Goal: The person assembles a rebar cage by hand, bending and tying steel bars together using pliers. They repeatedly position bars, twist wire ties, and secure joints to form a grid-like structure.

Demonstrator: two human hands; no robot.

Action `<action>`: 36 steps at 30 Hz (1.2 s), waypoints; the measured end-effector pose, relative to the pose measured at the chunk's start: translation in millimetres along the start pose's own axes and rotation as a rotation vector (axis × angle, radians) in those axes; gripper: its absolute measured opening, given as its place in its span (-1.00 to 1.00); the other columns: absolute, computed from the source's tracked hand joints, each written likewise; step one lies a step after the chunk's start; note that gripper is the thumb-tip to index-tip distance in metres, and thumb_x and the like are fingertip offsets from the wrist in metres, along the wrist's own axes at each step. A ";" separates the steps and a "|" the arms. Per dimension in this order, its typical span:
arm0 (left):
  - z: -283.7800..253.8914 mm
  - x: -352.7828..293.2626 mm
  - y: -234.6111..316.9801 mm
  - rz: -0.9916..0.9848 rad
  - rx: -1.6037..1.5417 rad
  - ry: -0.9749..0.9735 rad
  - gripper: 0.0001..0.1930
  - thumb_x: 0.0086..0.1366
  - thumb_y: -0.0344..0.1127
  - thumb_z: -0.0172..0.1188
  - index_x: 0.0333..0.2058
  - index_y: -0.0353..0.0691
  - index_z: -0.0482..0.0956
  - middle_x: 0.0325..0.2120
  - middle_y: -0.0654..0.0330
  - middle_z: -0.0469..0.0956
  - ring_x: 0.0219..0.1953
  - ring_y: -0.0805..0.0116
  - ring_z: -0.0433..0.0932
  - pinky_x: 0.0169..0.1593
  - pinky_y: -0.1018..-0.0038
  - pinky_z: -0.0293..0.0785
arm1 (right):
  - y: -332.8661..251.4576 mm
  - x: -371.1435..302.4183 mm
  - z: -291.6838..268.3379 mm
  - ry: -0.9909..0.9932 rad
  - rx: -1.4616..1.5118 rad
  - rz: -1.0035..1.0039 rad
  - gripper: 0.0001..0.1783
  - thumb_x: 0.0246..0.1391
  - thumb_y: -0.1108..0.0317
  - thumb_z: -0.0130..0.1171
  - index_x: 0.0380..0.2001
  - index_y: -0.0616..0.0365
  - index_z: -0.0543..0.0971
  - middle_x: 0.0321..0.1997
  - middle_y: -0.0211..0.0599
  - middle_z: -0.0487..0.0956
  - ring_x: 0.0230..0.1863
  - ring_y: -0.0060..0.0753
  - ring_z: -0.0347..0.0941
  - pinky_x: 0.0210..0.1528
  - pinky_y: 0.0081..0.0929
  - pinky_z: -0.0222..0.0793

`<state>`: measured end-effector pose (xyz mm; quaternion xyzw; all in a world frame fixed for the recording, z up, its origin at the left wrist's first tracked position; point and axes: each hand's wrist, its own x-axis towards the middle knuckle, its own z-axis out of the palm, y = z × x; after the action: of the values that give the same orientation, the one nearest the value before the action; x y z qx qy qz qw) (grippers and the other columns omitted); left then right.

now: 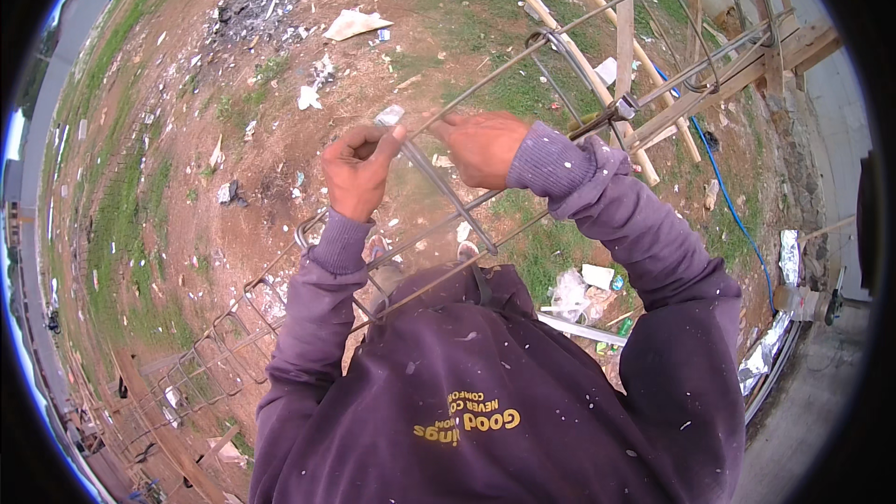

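While the person looked down over littered ground, a long steel cage of thin rods and bent loops crossed in front of the torso, slanting from the lower left toward the upper right. The left hand was raised beside the upper end of one loop, its thumb and forefinger brought close together near the corner; whether they pinched anything thin could not be told. The right hand lay just beyond, to the right of that corner, back upward and fingers bent, the forefinger reaching toward the upper rod; what these fingers gripped, if anything, was hidden.

Purple ribbed cuffs ended at both wrists, and a dark purple garment with yellow lettering and pale specks filled the lower middle. Toward the upper right, the cage stood near a wooden beam and other timbers. A blue hose curved down the right side. Crumpled clear plastic lay right of the torso, and a greyish ash patch spread at the upper left.
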<state>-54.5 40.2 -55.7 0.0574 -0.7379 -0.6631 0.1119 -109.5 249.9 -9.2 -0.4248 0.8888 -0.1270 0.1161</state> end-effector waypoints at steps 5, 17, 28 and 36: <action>0.8 -2.8 8.8 0.034 0.011 0.016 -0.80 0.26 -0.35 0.40 -0.36 -0.42 0.67 -0.51 0.19 0.67 -0.43 0.53 0.62 -0.32 0.60 0.53 | -10.6 23.3 3.4 -0.188 0.339 0.174 -0.49 0.11 0.30 0.11 0.14 0.19 0.47 0.06 0.15 0.57 0.07 0.17 0.53 0.15 -0.02 0.40; 8.5 -8.2 2.7 0.065 0.104 0.117 -0.74 0.19 -0.25 0.45 -0.39 -0.39 0.70 -0.54 0.17 0.69 -0.47 0.54 0.60 -0.37 0.60 0.48 | -10.1 10.3 -17.9 -0.081 0.034 -0.165 -0.81 0.13 0.30 0.09 -0.31 0.20 0.56 -0.43 0.08 0.58 -0.29 0.22 0.55 -0.20 0.05 0.42; 8.6 -20.6 7.7 0.474 0.320 0.157 -0.85 0.16 -0.36 0.38 -0.33 -0.32 0.71 -0.30 0.02 0.61 -0.26 0.06 0.64 -0.17 0.28 0.54 | -81.0 6.9 -108.8 0.226 -0.327 -0.398 -0.96 -0.15 0.43 0.20 -0.57 0.15 0.57 -0.58 -0.10 0.56 -0.44 0.07 0.57 -0.40 -0.08 0.45; 21.7 -29.5 40.8 0.178 0.270 0.194 -0.68 0.12 -0.24 0.46 -0.30 -0.42 0.70 -0.39 0.01 0.66 -0.32 0.22 0.70 -0.20 0.39 0.58 | -36.4 127.8 -82.2 0.182 -0.191 -0.230 -0.76 -0.08 0.15 0.41 -0.37 0.03 0.71 -0.42 -0.28 0.68 -0.30 -0.12 0.63 -0.26 -0.19 0.50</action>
<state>-28.6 72.8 -19.9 0.0702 -0.8080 -0.5371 0.2319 -187.1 138.0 67.3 -0.5194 0.8493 -0.0923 -0.0212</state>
